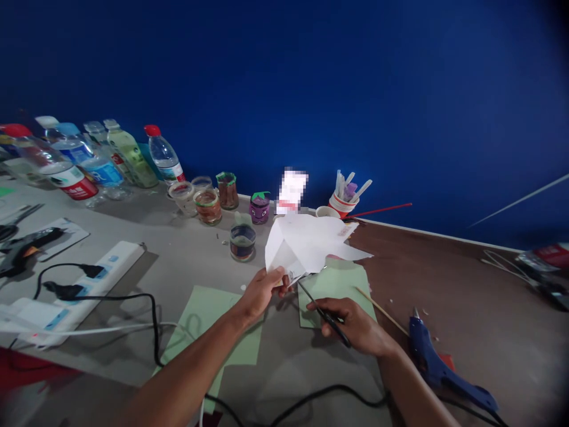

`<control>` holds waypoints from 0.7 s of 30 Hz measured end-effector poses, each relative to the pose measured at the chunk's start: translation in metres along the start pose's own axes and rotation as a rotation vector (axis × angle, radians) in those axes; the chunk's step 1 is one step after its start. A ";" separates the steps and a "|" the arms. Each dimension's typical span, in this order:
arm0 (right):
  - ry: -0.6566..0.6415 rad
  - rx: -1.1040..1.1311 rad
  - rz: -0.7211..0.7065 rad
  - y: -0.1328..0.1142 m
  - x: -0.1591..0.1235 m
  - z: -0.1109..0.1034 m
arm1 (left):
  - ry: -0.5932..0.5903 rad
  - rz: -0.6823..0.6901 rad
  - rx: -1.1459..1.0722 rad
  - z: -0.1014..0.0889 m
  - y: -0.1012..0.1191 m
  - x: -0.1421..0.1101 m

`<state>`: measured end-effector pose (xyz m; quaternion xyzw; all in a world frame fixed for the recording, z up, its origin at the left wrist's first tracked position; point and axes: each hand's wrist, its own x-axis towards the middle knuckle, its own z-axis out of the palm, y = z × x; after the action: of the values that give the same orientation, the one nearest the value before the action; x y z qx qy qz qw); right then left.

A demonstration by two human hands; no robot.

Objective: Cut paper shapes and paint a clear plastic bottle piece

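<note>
In the middle of the head view, my left hand is closed on the lower left edge of a white sheet of paper. The sheet is folded over and has jagged cut edges on its right side. My right hand grips a pair of dark-handled scissors. Their blades point up and left to the paper's lower edge; whether they are cutting into it I cannot tell. Beneath both hands lie green paper sheets, one on the left and one on the right.
A blue glue gun and a thin wooden stick lie at right. Left are a power strip with black cables, a black glue gun and several bottles. Small jars and a cup of spoons stand at the back.
</note>
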<state>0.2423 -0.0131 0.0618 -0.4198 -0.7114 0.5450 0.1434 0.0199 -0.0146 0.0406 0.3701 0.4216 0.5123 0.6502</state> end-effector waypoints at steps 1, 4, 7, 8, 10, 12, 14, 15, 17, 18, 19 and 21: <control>-0.014 0.021 0.002 -0.001 0.000 -0.001 | -0.001 0.003 -0.002 -0.001 0.000 0.000; -0.100 0.116 0.028 0.002 0.000 -0.002 | 0.007 0.016 0.015 -0.003 -0.004 0.001; -0.172 0.189 0.060 0.006 -0.001 -0.001 | 0.014 0.014 -0.005 -0.003 -0.007 0.001; -0.168 0.188 0.066 0.006 -0.001 -0.001 | 0.018 0.001 -0.016 -0.002 -0.006 0.001; -0.122 0.160 0.084 0.002 -0.003 0.000 | 0.030 -0.025 -0.035 0.000 -0.004 0.001; -0.072 0.125 0.130 -0.006 -0.006 0.001 | 0.034 -0.039 -0.040 0.002 -0.001 0.001; -0.060 0.104 0.193 -0.014 -0.011 0.000 | 0.026 -0.043 -0.047 0.003 0.000 0.002; -0.061 0.095 0.218 -0.017 -0.014 0.000 | 0.022 -0.046 -0.055 0.003 0.000 0.002; -0.065 0.077 0.254 -0.017 -0.022 0.001 | 0.022 -0.064 -0.080 0.004 -0.001 0.003; -0.068 0.066 0.267 -0.014 -0.026 0.002 | 0.023 -0.074 -0.094 0.004 -0.001 0.003; -0.070 0.053 0.277 -0.011 -0.032 0.004 | 0.023 -0.087 -0.108 0.005 -0.001 0.003; -0.073 0.029 0.286 -0.001 -0.045 0.008 | 0.018 -0.113 -0.135 0.006 -0.001 0.002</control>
<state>0.2636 -0.0528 0.0715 -0.4945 -0.6411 0.5851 0.0445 0.0262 -0.0133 0.0418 0.2964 0.4120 0.5055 0.6977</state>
